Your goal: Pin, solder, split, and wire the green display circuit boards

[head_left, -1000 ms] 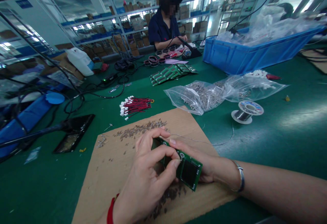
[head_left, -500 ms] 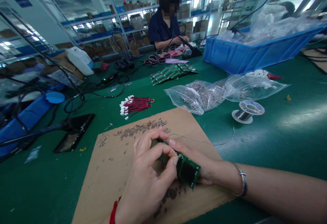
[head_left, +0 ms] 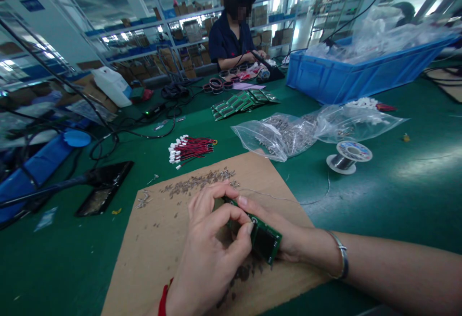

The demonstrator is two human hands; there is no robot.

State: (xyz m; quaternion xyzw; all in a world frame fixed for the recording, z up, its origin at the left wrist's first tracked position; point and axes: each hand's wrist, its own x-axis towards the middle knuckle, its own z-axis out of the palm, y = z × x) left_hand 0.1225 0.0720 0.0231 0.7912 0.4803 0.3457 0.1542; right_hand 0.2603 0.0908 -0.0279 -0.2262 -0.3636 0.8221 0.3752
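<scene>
In the head view, a green circuit board (head_left: pixel 266 244) with a dark rectangular part is tilted above the cardboard sheet. My right hand (head_left: pixel 267 220) is closed around the board from the right, thumb along its upper edge. My left hand (head_left: pixel 216 239) reaches in from the other side, its thumb and forefinger pinched on a tiny metal part (head_left: pixel 253 221) at the board's face. The fingers mostly hide this part, so its exact kind cannot be told. Small brown bits and metal pieces (head_left: pixel 198 181) are scattered over the cardboard (head_left: pixel 144 258) just beyond my hands.
Red-black wires with white connectors (head_left: pixel 191 150), a plastic bag of metal parts (head_left: pixel 288 133) and a solder wire spool (head_left: pixel 348 158) lie beyond the cardboard. Further back are stacked circuit boards (head_left: pixel 241 103), a blue crate (head_left: pixel 361 78) and a co-worker (head_left: pixel 231 42). A black stand (head_left: pixel 104 188) stands left.
Both hands keep their hold, with the board tilted almost as before. The left thumb and forefinger have shifted very slightly at the metal part. The view has drifted a little.
</scene>
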